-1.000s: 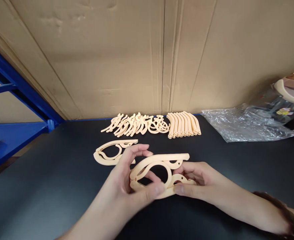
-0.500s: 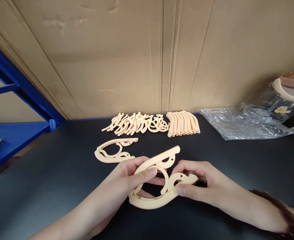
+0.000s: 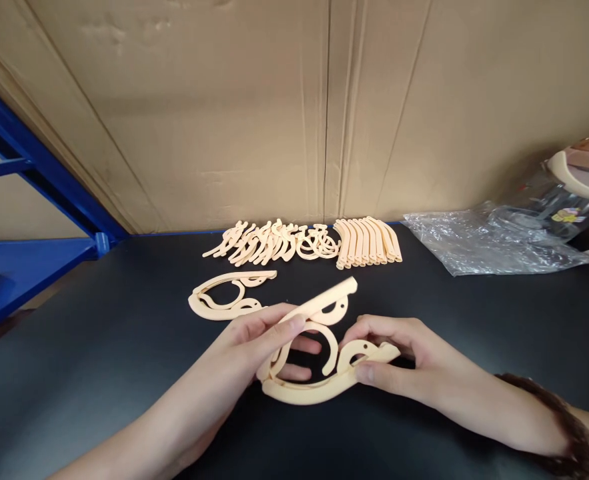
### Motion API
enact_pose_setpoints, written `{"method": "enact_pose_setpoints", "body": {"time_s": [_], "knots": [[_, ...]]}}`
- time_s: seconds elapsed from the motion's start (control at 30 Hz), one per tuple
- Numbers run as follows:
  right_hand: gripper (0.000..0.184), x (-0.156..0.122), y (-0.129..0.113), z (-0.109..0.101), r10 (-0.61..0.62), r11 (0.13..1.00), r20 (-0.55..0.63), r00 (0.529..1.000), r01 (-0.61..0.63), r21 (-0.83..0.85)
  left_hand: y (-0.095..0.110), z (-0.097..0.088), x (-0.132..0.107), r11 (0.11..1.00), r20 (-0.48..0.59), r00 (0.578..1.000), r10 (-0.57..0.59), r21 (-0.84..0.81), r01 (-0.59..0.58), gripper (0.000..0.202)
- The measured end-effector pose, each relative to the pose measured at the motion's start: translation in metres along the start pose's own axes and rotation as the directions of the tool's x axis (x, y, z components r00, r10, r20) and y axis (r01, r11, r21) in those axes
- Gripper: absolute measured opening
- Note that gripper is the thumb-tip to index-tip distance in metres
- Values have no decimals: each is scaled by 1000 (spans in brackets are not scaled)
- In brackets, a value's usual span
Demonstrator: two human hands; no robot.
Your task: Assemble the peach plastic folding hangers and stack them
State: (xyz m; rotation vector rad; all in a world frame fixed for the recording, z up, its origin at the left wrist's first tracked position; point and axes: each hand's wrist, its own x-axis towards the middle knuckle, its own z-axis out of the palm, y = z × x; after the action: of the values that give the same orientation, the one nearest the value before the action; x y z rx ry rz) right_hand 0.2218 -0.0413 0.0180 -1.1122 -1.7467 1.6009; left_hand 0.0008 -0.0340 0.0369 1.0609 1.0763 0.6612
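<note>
Both my hands hold a cream plastic folding hanger [image 3: 319, 387] just above the black table [image 3: 99, 373]. My left hand [image 3: 259, 343] pinches the hanger's upper arm [image 3: 331, 298], which is swung up and away from the lower curved piece. My right hand [image 3: 399, 363] grips the lower piece at its right end, thumb in front. A second folded hanger [image 3: 224, 300] lies flat on the table just beyond my left hand.
At the table's far edge lie a row of several cream hook parts [image 3: 269, 243] and a row of curved bars [image 3: 369, 242]. A crumpled clear plastic bag [image 3: 494, 243] lies at the right. A cardboard wall [image 3: 274, 113] stands behind; a blue rack frame [image 3: 39, 220] is at left.
The hanger was folded flat a second ago. My left hand has swung its upper arm up and open while my right hand kept the lower piece in place.
</note>
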Motion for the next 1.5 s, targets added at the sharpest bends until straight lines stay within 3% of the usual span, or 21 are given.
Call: {"method": "enact_pose_setpoints", "body": {"time_s": [0.07,0.27,0.57,0.73,0.83,1.0,1.17,1.3,1.4,1.5], "knots": [[12,-1,0,-1,-7,1000,-18,1000,7,-13,-1,-4,2,1000,-59,998,4,29,-2,22],[15,0,4,-4,-88,996,-121,989,90,15,3,-12,7,997,-100,995,30,71,-23,23],[29,5,11,-8,-39,966,-296,954,112,232,1,-4,4,995,-21,999,42,-94,-44,17],[26,6,11,-5,-52,956,-134,990,88,279,-1,4,-1,997,-66,998,21,-77,-26,18],[26,5,11,-4,-80,963,-78,994,98,252,-7,5,-2,998,33,999,37,-60,-35,23],[29,4,9,-3,-70,958,-91,993,92,270,-20,3,3,995,124,990,69,-78,-59,53],[27,1,11,-2,-80,961,-83,993,99,259,-19,6,1,995,121,992,43,81,-53,52],[26,1,13,-3,-72,960,-120,990,102,262,-15,9,-2,977,80,996,45,205,-61,65],[22,3,13,-5,-72,955,-127,989,105,277,-14,9,-3,968,104,993,52,240,-76,55],[21,5,12,-6,-80,951,-119,990,112,288,-14,8,-3,982,122,991,57,174,-77,48]]}}
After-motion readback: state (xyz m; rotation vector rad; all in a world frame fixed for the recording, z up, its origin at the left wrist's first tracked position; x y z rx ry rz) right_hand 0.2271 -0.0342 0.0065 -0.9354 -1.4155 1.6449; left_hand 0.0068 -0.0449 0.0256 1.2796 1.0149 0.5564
